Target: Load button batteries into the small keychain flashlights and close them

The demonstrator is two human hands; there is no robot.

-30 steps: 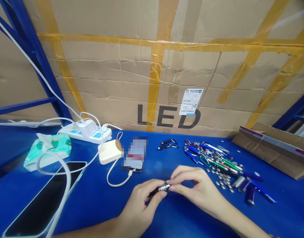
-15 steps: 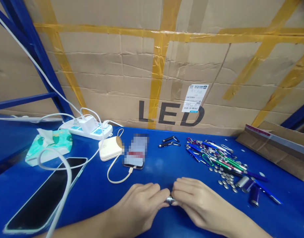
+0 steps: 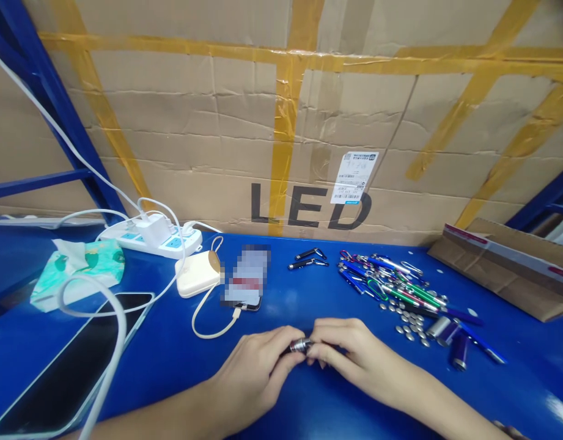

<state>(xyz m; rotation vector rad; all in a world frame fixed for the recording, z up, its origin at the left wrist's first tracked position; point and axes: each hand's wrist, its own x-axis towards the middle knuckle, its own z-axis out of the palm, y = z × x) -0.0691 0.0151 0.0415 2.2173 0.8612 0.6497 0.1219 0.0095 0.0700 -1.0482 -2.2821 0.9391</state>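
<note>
Our left hand (image 3: 251, 373) and right hand (image 3: 359, 357) are closed, pinching a small black-and-silver keychain light (image 3: 302, 345) between them over the blue worktop (image 3: 180, 360). Loose button cells (image 3: 407, 324) lie near the right hand, beside a heap of carabiner-clipped pens (image 3: 386, 284).

the workbench (image 3: 180, 373) is deep blue, the cardboard carton (image 3: 171, 122) tan with amber tape (image 3: 285, 122) and black led lettering (image 3: 304, 208), the tissue pack (image 3: 86, 263) mint with teal print, the small cylinder (image 3: 301, 346) black and silver
</note>
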